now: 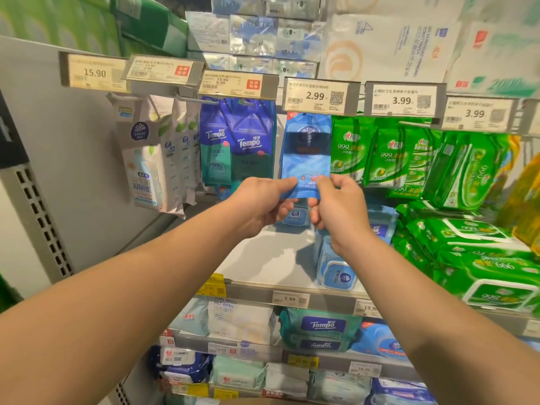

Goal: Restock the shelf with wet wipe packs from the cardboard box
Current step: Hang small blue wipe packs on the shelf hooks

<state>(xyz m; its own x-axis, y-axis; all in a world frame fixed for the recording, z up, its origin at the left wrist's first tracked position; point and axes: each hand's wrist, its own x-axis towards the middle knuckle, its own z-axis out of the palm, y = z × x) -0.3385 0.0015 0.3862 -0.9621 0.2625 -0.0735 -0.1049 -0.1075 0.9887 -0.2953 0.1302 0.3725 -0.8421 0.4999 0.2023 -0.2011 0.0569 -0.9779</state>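
Both arms are reaching forward to a blue wet wipe pack (306, 153) that is hanging upright under the 2.99 price tag (318, 96). The left hand (257, 204) is pinching the pack's lower left corner, thumb lying on the front and the other fingers curled behind it. The right hand (339, 206) is pinching the lower right corner in the same way, its thumb pressing on the front face. The top of the pack is sitting just below the price tag; whether it is already hooked on a peg cannot be told, since the tag is hiding that part.

Just to the left, dark blue Tempo packs (248, 144) are hanging, and further left white and pale blue packs (146, 159) are hanging at a tilt. Just to the right, green packs (388, 153) are hanging in rows under the 3.99 tags, and more green packs (473, 258) are lying stacked on the grey shelf (263, 267) below. Light blue packs (336, 267) are standing on that same shelf, below and partly behind the right hand. Lower shelves are carrying further packs in white, teal and blue. The cardboard box is not showing clearly in this view
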